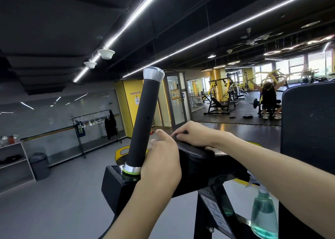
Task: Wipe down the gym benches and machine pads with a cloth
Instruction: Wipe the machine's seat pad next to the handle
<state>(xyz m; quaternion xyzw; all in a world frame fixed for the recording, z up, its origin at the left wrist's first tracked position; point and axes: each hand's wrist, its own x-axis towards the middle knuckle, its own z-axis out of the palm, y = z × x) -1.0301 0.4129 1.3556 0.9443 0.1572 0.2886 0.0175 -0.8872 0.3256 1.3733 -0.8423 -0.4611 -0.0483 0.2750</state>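
Your right hand [193, 134] rests on top of the black arm pad [208, 160], its fingers curled down at the pad's far end over a small dark wad that appears to be the cloth [179, 136]; most of it is hidden, so treat that identification as probable only. This grip puts the palm's weight over the wiping surface, which suits pressing along the vinyl. Your left hand [160, 159] lies against the lower part of the upright handle [143, 122], just beside its silver collar, with one finger raised. Its other fingers pass behind the grip, so you cannot tell whether they close around it. The likely purpose is to steady the machine arm while the other hand works. The spray bottle [263, 215] sits low on the frame at your right, beneath your right forearm, within reach for wetting. The tall back pad [308, 122] stands at the right edge, apart from both hands. Judged from this position, the arm pad is the surface in hand, and its near portion and the back pad probably remain to be wiped.
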